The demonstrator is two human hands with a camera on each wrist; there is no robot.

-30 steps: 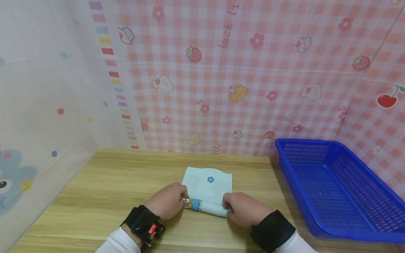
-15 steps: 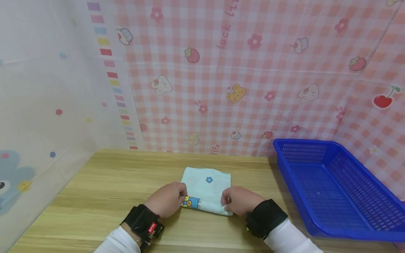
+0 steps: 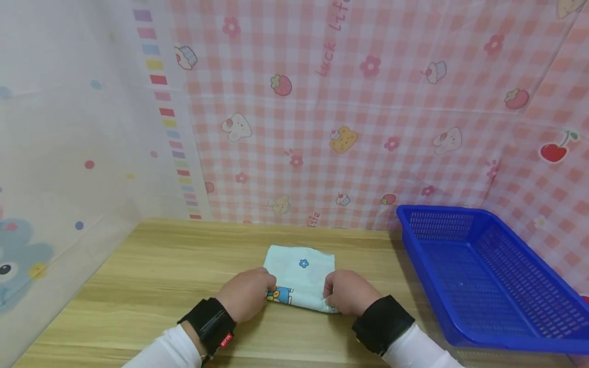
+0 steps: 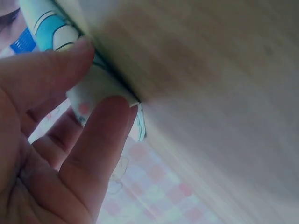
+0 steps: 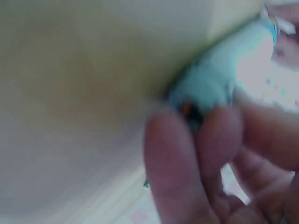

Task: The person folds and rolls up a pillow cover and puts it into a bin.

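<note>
A pale blue cloth [image 3: 299,276], folded into a small rectangle, lies on the wooden table. It bears a blue flower and a cartoon print along its near edge. My left hand [image 3: 246,294] grips the near left corner. In the left wrist view its thumb and fingers sit around the rolled edge of the cloth [image 4: 96,84]. At the near right corner, my right hand [image 3: 352,292] pinches the same edge. The right wrist view is blurred, with the fingertips right at the end of the folded cloth [image 5: 210,81]. Parts of both corners are hidden by the fingers.
A blue plastic basket [image 3: 480,286] with perforated walls stands on the table [image 3: 184,266] to the right. Behind the table hangs a pink checked sheet [image 3: 294,112], and a pale printed sheet [image 3: 60,153] covers the left side.
My right hand has shifted slightly inward and away from me. The rolled near edge of the cloth looks flatter now. My left hand stays at its corner.
</note>
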